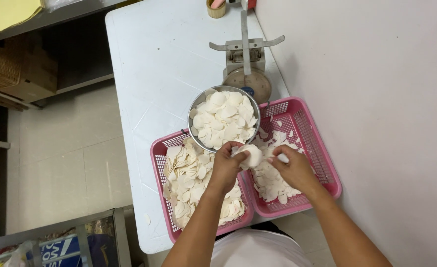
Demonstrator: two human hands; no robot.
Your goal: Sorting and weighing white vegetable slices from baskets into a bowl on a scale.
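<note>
My left hand (pixel 227 165) grips a stack of thin white round wafers (pixel 250 155) over the gap between two pink plastic baskets. My right hand (pixel 293 167) pinches a few white wafers at its fingertips, just right of that stack. The left basket (pixel 160 148) is heaped with cream-coloured wafers. The right basket (pixel 322 143) holds a thinner layer of white wafers. A round metal bowl (pixel 195 106) piled with white wafers rests on the far rims of both baskets.
A mechanical weighing scale (pixel 245 64) stands behind the bowl on the white table (pixel 149 59). A white wall (pixel 376 99) runs along the right. A roll of tape (pixel 215 9) sits at the far edge. Shelves and a wicker basket (pixel 1 64) lie left.
</note>
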